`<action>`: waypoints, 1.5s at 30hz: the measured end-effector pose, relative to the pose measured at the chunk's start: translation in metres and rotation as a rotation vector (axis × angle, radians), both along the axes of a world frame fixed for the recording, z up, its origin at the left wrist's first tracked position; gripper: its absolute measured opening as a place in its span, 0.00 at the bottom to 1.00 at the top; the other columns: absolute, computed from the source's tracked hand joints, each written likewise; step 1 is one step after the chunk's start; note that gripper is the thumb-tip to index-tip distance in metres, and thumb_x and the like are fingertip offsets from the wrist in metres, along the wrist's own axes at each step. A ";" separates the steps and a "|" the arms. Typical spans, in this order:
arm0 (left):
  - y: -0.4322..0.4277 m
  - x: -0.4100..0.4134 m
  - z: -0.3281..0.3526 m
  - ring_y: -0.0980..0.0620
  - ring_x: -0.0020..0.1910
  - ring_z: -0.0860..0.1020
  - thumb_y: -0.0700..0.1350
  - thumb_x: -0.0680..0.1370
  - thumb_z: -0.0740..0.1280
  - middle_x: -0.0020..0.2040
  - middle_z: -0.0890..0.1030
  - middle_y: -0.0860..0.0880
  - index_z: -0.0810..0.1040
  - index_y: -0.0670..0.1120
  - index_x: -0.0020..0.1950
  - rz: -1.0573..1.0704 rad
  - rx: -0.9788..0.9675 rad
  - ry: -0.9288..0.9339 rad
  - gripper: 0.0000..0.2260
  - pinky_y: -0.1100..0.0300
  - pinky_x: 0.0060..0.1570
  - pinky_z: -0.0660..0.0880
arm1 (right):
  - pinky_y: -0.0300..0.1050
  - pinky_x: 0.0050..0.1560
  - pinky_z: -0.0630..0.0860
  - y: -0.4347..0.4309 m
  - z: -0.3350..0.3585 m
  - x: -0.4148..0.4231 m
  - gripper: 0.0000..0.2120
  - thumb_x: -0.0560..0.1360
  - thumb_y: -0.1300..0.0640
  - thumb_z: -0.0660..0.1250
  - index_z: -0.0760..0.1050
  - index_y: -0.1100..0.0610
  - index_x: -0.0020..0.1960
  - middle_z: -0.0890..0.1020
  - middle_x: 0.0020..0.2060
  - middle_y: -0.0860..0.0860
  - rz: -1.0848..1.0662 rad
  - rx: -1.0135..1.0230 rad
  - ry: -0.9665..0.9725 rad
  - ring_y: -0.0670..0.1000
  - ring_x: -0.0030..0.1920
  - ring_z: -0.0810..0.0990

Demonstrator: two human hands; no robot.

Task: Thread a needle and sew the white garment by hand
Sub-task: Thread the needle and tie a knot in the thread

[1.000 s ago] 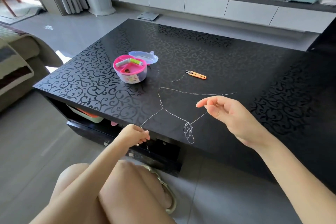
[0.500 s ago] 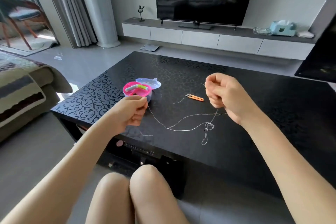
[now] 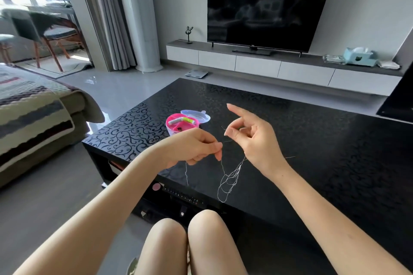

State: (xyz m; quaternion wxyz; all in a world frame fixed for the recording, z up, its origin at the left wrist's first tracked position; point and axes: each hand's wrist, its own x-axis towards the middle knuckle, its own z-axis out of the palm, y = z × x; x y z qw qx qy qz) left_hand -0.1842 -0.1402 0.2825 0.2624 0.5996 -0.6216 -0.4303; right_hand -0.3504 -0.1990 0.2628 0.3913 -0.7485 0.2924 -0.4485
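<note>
A thin white thread (image 3: 228,182) hangs in tangled loops above the front of the black table (image 3: 324,140). My left hand (image 3: 193,148) pinches one end of it between thumb and fingertips, and a short tail drops below that hand. Close to its right, my right hand (image 3: 251,136) is raised. Its thumb and curled fingers are drawn together on the thread, and its index finger points up. A fine strand pokes out near my right thumb. I cannot make out a needle, and no white garment is in view.
A pink sewing kit box (image 3: 181,123) with thread spools stands on the table's left part, its clear lid (image 3: 197,115) beside it. A sofa (image 3: 33,118) is at the left and a TV unit (image 3: 268,65) is beyond the table. My knees are under the table's front edge.
My hands have risen and come close together, lifting the thread off the table so that it hangs in loops. My right index finger has straightened. The view has tilted upward.
</note>
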 end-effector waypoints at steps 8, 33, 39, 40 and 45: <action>0.006 -0.002 -0.011 0.57 0.23 0.59 0.45 0.81 0.61 0.24 0.61 0.54 0.79 0.45 0.40 0.011 -0.040 0.046 0.13 0.67 0.24 0.59 | 0.32 0.25 0.65 0.014 -0.017 0.018 0.17 0.74 0.65 0.69 0.77 0.53 0.61 0.83 0.36 0.49 0.027 0.484 -0.195 0.41 0.24 0.67; 0.027 0.037 -0.048 0.56 0.26 0.60 0.43 0.82 0.59 0.26 0.62 0.53 0.77 0.42 0.42 0.230 0.038 0.196 0.12 0.67 0.26 0.57 | 0.33 0.20 0.59 -0.018 -0.018 -0.001 0.16 0.77 0.75 0.53 0.75 0.59 0.50 0.70 0.29 0.55 0.051 1.044 -0.419 0.42 0.19 0.59; 0.044 0.062 -0.065 0.52 0.28 0.60 0.44 0.81 0.62 0.26 0.66 0.50 0.78 0.42 0.41 0.328 0.098 0.265 0.12 0.58 0.32 0.54 | 0.33 0.20 0.59 -0.035 -0.023 -0.014 0.16 0.77 0.75 0.53 0.74 0.58 0.50 0.70 0.31 0.55 -0.028 1.032 -0.415 0.42 0.18 0.59; 0.046 0.063 -0.065 0.51 0.28 0.60 0.43 0.81 0.62 0.26 0.66 0.49 0.79 0.43 0.40 0.327 0.099 0.274 0.12 0.58 0.32 0.54 | 0.33 0.20 0.59 -0.035 -0.024 -0.013 0.16 0.77 0.75 0.54 0.74 0.58 0.51 0.70 0.31 0.55 -0.021 1.025 -0.398 0.42 0.18 0.59; 0.046 0.062 -0.063 0.52 0.31 0.65 0.42 0.80 0.63 0.28 0.73 0.49 0.82 0.46 0.35 0.343 0.104 0.321 0.14 0.60 0.33 0.58 | 0.33 0.22 0.61 -0.030 -0.034 -0.013 0.18 0.75 0.72 0.64 0.76 0.57 0.60 0.81 0.36 0.55 -0.083 0.732 -0.166 0.43 0.22 0.63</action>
